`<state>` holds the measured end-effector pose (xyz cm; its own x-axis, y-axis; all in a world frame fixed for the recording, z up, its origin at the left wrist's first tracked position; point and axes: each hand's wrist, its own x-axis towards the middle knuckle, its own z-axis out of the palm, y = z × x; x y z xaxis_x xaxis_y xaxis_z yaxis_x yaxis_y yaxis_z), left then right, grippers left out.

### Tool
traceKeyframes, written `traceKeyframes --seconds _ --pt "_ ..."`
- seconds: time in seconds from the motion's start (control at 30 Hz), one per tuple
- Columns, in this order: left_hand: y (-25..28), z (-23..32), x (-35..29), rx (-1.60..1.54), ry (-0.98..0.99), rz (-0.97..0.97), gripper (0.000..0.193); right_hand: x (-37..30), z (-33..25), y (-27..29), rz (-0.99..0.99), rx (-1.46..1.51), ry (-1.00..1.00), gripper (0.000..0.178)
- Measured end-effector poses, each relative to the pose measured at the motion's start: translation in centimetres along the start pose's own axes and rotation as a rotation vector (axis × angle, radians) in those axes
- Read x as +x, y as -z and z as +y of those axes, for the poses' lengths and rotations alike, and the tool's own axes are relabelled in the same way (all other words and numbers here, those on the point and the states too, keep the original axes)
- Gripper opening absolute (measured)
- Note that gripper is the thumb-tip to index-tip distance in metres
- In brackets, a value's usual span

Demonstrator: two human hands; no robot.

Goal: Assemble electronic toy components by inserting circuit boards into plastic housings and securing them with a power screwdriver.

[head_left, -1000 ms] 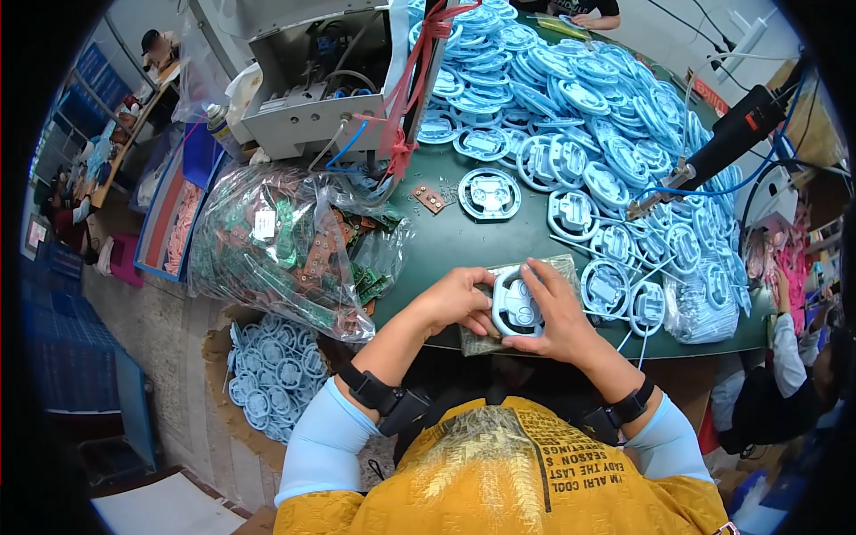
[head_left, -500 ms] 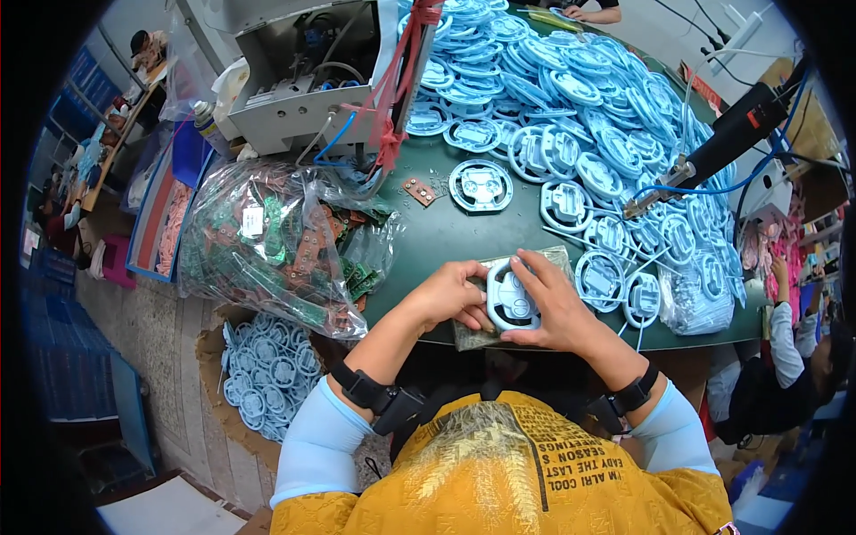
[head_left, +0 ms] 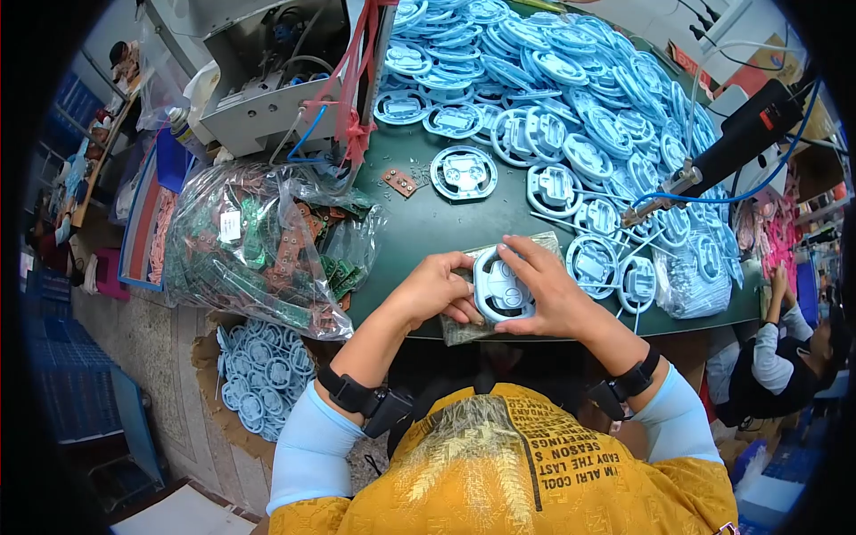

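A light blue toy steering wheel [head_left: 505, 287] is held between my two hands, a little above a flat, film-wrapped pad [head_left: 546, 241] at the bench's near edge. My right hand [head_left: 555, 299] wraps its right side, thumb low and fingers over the top rim. At its left rim, my left hand [head_left: 439, 292] has its fingers curled in against the edge; whatever the fingertips press on is hidden. Beyond the pad lies another light blue wheel part [head_left: 464, 173]. A small brown circuit board [head_left: 400, 183] with tiny loose bits around it rests to its left.
Light blue wheel parts [head_left: 571, 71] are heaped across the back and right. An electric screwdriver [head_left: 740, 134] hangs at right. A clear bag of circuit boards [head_left: 254, 241] sits at left beside a grey machine [head_left: 267, 111]. Below it, a carton [head_left: 212, 392] holds more wheels.
The whole view has shifted slightly, so the bench sits a bit further left. Both hands keep their hold on the toy steering wheel, which has tilted slightly.
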<state>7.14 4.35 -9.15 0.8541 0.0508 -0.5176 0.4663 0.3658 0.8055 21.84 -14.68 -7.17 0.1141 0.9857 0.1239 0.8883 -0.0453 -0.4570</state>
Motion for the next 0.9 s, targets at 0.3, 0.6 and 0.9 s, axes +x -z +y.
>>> traceKeyframes --seconds 0.3,0.6,0.9 --pt "-0.2 0.1 -0.1 -0.004 -0.005 -0.009 0.041 0.1 -0.4 -0.6 0.022 -0.017 -0.027 0.103" --pt "-0.2 0.1 -0.2 0.018 -0.006 0.013 0.039 -0.2 -0.7 -0.6 0.039 -0.018 -0.029 0.103" --pt "-0.4 0.4 -0.3 0.026 0.004 0.019 0.039 -0.2 -1.1 -0.9 0.023 -0.054 -0.067 0.104"
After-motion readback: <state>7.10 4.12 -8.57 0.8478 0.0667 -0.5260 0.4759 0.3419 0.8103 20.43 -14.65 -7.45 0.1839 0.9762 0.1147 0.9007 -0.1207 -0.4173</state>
